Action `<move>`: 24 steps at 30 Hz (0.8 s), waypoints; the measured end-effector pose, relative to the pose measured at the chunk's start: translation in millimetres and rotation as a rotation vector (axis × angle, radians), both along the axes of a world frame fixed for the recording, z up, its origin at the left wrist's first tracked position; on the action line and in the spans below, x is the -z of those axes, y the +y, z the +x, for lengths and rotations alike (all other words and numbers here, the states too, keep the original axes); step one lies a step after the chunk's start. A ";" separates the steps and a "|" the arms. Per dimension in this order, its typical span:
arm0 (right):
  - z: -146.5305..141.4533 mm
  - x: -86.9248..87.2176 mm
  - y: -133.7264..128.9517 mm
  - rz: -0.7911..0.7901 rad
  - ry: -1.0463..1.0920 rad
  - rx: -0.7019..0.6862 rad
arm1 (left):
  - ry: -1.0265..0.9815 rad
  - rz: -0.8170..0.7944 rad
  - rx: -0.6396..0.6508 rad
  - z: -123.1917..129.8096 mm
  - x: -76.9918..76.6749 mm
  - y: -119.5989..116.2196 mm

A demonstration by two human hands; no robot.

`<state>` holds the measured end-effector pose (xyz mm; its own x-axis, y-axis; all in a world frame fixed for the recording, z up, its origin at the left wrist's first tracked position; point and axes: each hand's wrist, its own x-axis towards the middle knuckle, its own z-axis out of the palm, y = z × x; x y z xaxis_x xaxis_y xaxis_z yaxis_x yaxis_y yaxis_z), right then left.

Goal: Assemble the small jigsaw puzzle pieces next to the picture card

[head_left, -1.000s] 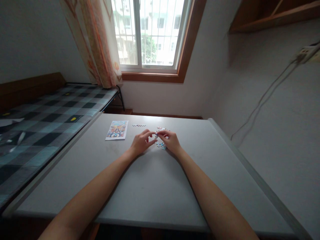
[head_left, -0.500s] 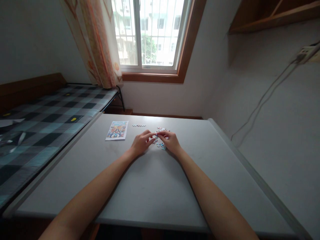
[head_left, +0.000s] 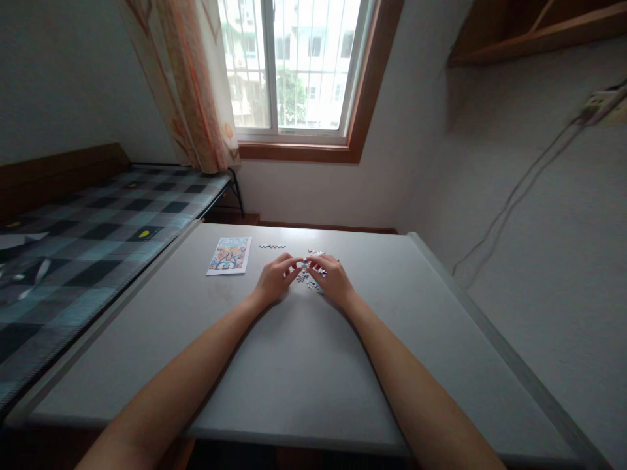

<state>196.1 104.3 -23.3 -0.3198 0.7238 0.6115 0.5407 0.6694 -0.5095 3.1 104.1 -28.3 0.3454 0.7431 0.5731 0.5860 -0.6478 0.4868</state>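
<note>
Between the fingertips of both hands is a small jigsaw puzzle piece (head_left: 304,264), partly covered by the fingers. My left hand (head_left: 274,279) pinches it from the left, and my right hand (head_left: 335,279) grips its right side. Loose jigsaw pieces (head_left: 312,285) lie on the table around and under the hands, some hidden by the right hand. Beyond the left hand is a short row of puzzle pieces (head_left: 272,246), seemingly joined. A printed picture sheet (head_left: 229,256) with a colourful cartoon design lies flat to its left.
The white table (head_left: 294,365) spans the space before me. On the left stands a bed (head_left: 161,202) with a checked cover, near a curtain (head_left: 196,85). A window (head_left: 294,130) is ahead. A cable (head_left: 519,183) hangs on the right wall below a wooden shelf (head_left: 539,49).
My right hand has turned, its fingers now meeting the left hand's around the piece. The left fingers have closed in, and the held piece shows more clearly.
</note>
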 end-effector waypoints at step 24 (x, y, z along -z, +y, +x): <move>1.5 1.9 0.5 0.067 -0.068 0.027 | 0.025 0.010 -0.016 2.1 -1.4 -2.9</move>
<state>197.6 104.8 -25.2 -0.3433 0.6910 0.6361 0.5906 0.6855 -0.4259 5.2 101.2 -27.0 0.3477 0.7431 0.5718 0.6081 -0.6429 0.4656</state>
